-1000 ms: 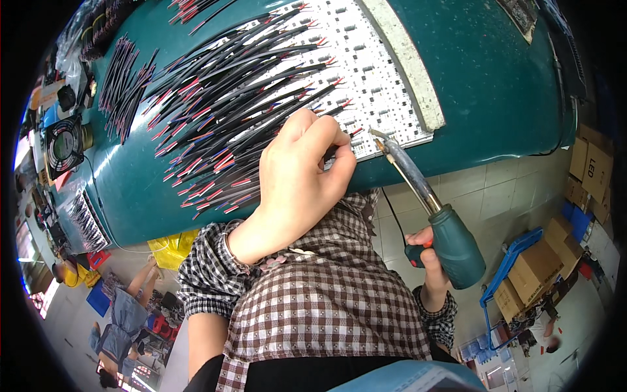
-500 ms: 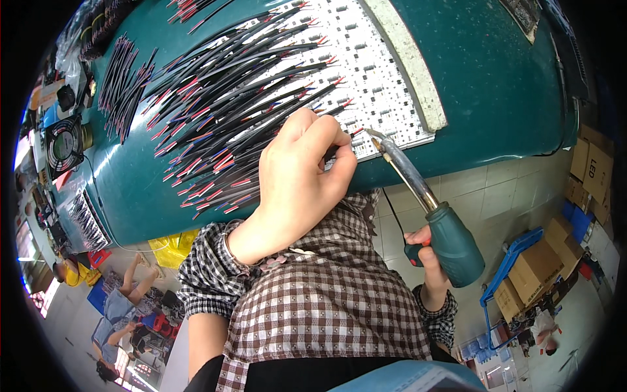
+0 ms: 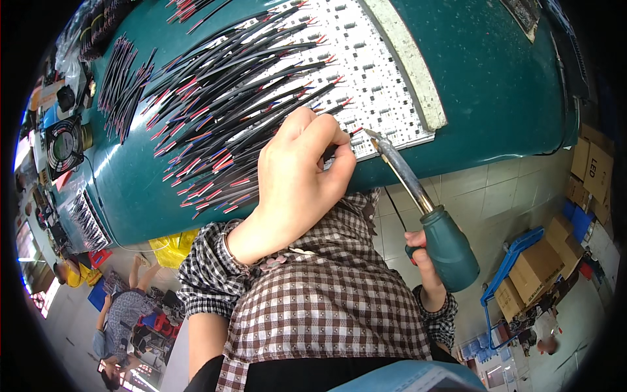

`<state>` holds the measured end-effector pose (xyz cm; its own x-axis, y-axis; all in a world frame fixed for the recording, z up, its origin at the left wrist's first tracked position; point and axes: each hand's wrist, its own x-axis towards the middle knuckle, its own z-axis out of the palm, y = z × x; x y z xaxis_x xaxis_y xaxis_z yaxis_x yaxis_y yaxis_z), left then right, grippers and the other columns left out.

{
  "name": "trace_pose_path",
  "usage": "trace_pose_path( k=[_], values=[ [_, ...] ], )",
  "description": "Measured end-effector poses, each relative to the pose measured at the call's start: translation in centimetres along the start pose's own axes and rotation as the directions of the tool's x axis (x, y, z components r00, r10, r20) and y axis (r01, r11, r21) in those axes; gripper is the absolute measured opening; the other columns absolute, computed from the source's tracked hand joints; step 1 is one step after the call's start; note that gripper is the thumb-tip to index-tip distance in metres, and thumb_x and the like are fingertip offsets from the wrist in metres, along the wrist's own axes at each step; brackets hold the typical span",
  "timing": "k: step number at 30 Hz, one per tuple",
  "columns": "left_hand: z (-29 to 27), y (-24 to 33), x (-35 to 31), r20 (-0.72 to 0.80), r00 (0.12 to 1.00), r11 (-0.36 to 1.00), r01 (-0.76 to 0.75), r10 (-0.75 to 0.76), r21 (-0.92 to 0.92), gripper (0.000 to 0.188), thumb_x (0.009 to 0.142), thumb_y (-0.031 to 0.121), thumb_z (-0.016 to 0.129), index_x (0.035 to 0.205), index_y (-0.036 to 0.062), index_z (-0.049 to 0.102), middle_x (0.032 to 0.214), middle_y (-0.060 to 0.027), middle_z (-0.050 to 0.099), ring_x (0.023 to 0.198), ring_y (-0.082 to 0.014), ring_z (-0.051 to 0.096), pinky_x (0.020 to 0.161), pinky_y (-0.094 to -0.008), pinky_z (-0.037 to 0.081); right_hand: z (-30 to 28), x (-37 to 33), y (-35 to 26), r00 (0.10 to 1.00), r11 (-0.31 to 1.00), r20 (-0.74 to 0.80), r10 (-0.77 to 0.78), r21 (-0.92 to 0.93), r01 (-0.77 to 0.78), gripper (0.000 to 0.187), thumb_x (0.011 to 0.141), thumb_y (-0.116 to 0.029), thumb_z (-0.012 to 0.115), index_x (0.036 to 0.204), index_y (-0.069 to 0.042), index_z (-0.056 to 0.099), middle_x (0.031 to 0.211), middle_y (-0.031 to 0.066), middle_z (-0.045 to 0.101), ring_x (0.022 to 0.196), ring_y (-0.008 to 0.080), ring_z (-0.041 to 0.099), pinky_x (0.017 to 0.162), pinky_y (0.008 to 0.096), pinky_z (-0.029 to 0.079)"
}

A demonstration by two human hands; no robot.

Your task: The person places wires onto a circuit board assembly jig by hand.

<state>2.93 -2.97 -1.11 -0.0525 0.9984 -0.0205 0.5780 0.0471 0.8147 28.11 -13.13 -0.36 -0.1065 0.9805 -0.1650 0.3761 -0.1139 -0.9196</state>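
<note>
My left hand [image 3: 294, 179] is closed in a pinch over the near edge of a white circuit board panel [image 3: 393, 98]. Between its fingertips is a thin black cable whose red wire end [image 3: 356, 131] sticks out to the right; the fingers hide most of the rest. My right hand [image 3: 429, 274] is wrapped round the green handle of a soldering iron [image 3: 449, 245]. The iron's metal tip points up and left, at the board beside the wire end; whether it touches cannot be told. Many black cables [image 3: 219, 108] with red, white and blue ends lie across the board to the left.
The green tabletop [image 3: 496, 91] carries a pale strip [image 3: 418, 72] along the board's right side. More cables [image 3: 124, 88] and a small fan [image 3: 64, 147] are at the left. Cardboard boxes [image 3: 539, 268] on a blue trolley stand at right. Another person [image 3: 127, 320] is at lower left.
The soldering iron's handle has shifted slightly left with my right hand, its tip staying by the wire end. My left hand has hardly moved. The person at lower left has changed posture.
</note>
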Motion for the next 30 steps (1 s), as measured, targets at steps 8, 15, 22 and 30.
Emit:
trace_pose_path(
  k=[8, 15, 22, 30],
  values=[
    [0.0, -0.1, 0.0, -0.002, 1.0, 1.0, -0.01, 0.01, -0.002, 0.013, 0.075, 0.003, 0.071, 0.079, 0.0088, 0.06, 0.075, -0.006, 0.051, 0.057, -0.0219, 0.055, 0.051, -0.0346, 0.045, 0.0, 0.3, -0.6, 0.999, 0.991, -0.015, 0.05, 0.124, -0.048, 0.054, 0.083, -0.028, 0.082, 0.118, 0.007, 0.061, 0.095, 0.0094, 0.073, 0.085, 0.0188, 0.072, 0.08, 0.0311, 0.057],
    [0.4, -0.3, -0.2, -0.036, 0.988, 0.982, -0.144, 0.149, 0.12, 0.016, 0.075, 0.002, 0.071, 0.081, 0.0087, 0.057, 0.076, -0.0075, 0.049, 0.058, -0.0267, 0.055, 0.051, -0.038, 0.047, 0.8, 1.1, -2.1, 0.983, 0.946, -0.069, 0.171, 0.291, -0.144, 0.057, 0.082, -0.024, 0.082, 0.122, 0.009, 0.059, 0.096, 0.0133, 0.073, 0.09, 0.0225, 0.072, 0.082, 0.0336, 0.058],
    [0.6, -0.8, 0.0, -0.059, 0.986, 0.985, -0.148, 0.154, 0.094, 0.017, 0.074, 0.002, 0.072, 0.079, 0.0085, 0.057, 0.075, -0.0072, 0.048, 0.056, -0.0261, 0.055, 0.048, -0.0374, 0.046, -0.1, 0.8, -0.9, 0.993, 0.967, 0.0, 0.116, 0.228, -0.113, 0.057, 0.083, -0.021, 0.082, 0.122, 0.011, 0.056, 0.096, 0.0144, 0.073, 0.089, 0.0231, 0.072, 0.085, 0.0361, 0.058],
    [0.3, -0.3, 0.1, -0.041, 0.997, 0.997, -0.068, 0.069, 0.029, 0.015, 0.074, 0.002, 0.071, 0.078, 0.0084, 0.058, 0.074, -0.0053, 0.05, 0.053, -0.0206, 0.056, 0.047, -0.0346, 0.046, 0.2, 0.8, -1.0, 0.991, 0.955, -0.015, 0.131, 0.27, -0.122, 0.056, 0.082, -0.02, 0.083, 0.121, 0.01, 0.056, 0.093, 0.0114, 0.073, 0.087, 0.0206, 0.072, 0.083, 0.034, 0.058]
  ],
)
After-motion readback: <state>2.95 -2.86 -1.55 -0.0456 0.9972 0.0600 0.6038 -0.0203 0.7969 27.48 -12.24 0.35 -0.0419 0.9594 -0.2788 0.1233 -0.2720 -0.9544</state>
